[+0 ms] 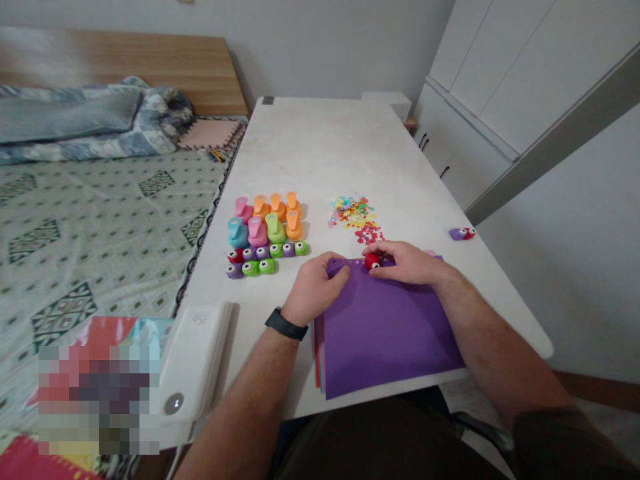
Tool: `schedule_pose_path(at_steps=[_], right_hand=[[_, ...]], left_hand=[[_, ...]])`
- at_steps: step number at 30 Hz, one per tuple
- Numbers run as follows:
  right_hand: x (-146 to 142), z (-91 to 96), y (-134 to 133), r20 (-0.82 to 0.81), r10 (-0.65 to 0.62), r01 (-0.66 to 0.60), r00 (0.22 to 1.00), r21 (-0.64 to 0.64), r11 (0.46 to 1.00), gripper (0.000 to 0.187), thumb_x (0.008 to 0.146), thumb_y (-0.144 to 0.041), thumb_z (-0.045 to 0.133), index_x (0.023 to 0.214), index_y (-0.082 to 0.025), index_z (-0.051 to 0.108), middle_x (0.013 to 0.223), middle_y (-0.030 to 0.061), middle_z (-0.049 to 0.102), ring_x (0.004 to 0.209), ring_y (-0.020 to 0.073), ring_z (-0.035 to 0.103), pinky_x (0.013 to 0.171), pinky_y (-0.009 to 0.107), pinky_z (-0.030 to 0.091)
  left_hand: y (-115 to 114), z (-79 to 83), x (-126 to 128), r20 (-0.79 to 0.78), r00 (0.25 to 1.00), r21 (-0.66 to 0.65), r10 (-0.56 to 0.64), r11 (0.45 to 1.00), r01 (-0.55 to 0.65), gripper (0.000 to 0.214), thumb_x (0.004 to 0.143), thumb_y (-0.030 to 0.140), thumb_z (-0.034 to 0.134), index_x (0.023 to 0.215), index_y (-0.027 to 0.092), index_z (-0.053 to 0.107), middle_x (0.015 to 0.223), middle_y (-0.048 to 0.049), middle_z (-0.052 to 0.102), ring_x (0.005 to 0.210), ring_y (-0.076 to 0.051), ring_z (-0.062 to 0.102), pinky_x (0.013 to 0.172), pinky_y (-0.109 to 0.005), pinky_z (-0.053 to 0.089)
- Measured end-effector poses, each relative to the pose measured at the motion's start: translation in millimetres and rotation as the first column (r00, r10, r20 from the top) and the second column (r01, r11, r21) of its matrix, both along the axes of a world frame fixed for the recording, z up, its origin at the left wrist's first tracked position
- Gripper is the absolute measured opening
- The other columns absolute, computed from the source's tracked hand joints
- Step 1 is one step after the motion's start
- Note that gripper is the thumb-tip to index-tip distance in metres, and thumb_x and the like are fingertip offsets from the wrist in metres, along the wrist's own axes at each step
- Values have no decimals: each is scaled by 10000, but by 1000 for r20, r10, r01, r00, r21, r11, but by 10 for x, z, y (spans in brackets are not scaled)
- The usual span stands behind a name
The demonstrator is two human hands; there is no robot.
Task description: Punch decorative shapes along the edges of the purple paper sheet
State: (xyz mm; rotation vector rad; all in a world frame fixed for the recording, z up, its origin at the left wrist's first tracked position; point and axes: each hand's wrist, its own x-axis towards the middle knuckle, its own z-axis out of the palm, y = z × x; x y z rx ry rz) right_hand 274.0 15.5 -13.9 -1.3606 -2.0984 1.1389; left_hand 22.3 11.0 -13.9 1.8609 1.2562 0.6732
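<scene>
A sheet of purple paper [385, 333] lies over other coloured sheets at the near edge of the table. Small punched holes run along its top edge. My left hand [320, 283] pinches the paper's upper left corner, thumb on top. Around a small red craft punch [371, 260] at the top edge of the paper, my right hand [403, 262] is closed with fingers and thumb. Just beyond the punch lie red paper cut-outs [369, 233], and past them a heap of multicoloured cut-outs [351, 208].
Several large craft punches [257, 231] and rows of small punches [251, 268] stand left on the white table [320, 147]. Two small punches [463, 233] lie near the right edge. A white power bank [195, 360] sits front left. A bed [115, 220] adjoins the left side.
</scene>
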Motion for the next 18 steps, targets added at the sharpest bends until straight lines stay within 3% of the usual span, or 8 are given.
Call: schedule_pose_path(at_steps=[18], right_hand=[[-8, 51, 1, -38, -15, 13, 999, -43, 999, 330, 830, -365, 731, 1104, -185, 693, 1012, 45, 716, 903, 186, 634, 839, 323, 480]], left_hand=[[-14, -8, -9, 28, 1000, 10, -7, 1000, 7, 240, 909, 346, 574, 1027, 190, 713, 883, -32, 746, 759, -173, 654, 694, -270, 481]])
